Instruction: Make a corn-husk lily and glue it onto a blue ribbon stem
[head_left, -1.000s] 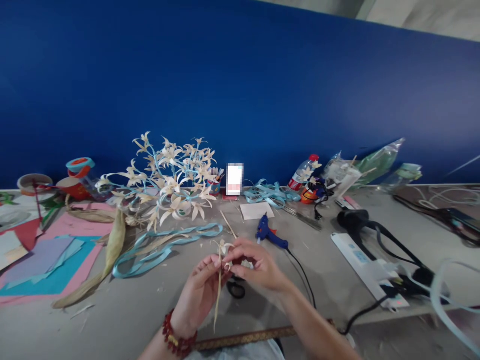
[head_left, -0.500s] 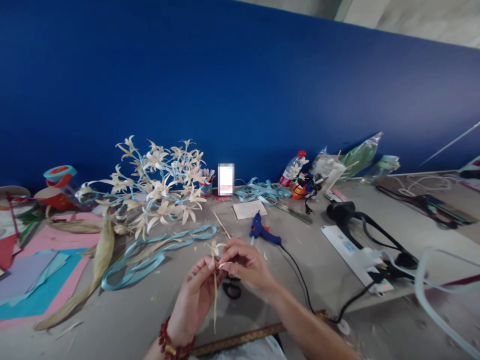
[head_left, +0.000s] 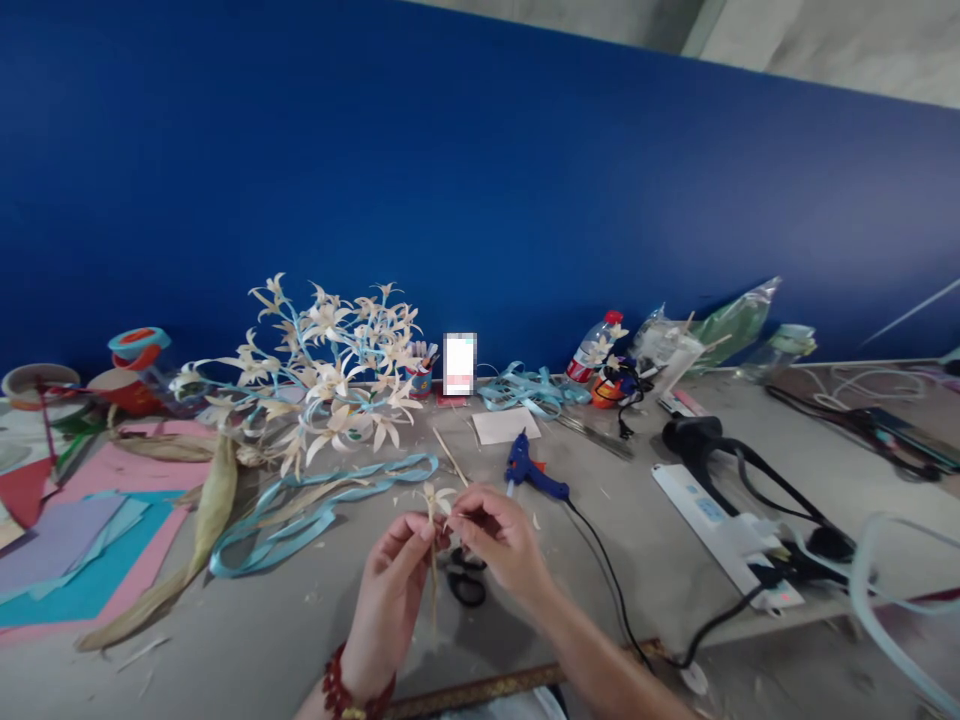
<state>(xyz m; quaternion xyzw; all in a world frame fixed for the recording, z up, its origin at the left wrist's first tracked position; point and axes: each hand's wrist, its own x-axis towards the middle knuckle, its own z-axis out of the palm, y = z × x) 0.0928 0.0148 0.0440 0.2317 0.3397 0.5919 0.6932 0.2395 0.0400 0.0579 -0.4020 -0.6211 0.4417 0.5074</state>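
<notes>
Between thumb and fingers, my left hand [head_left: 403,565] pinches a small cream husk flower [head_left: 430,498], its petals upward and a thin pale strip hanging below. Close against it, the fingertips of my right hand [head_left: 499,540] are closed at the flower's right side, on a petal or strip mostly hidden by the fingers. Black-handled scissors [head_left: 466,588] lie on the table beneath my hands, their blades covered. To the right of my right hand rests a blue glue gun [head_left: 531,470]. A thin stick [head_left: 450,455] lies just beyond the flower.
Many finished husk flowers on blue stems [head_left: 330,375] stand at back left. Blue ribbon [head_left: 262,560], dry husk [head_left: 217,500] and coloured paper [head_left: 142,580] lie left. A power strip [head_left: 720,535], black cables and a bottle [head_left: 592,345] are right; a phone [head_left: 460,365] stands behind.
The view has shifted slightly, moving the table things a little to the right. My right fingertips have drawn closer around the piece beside the flower; my left hand keeps its pinch.
</notes>
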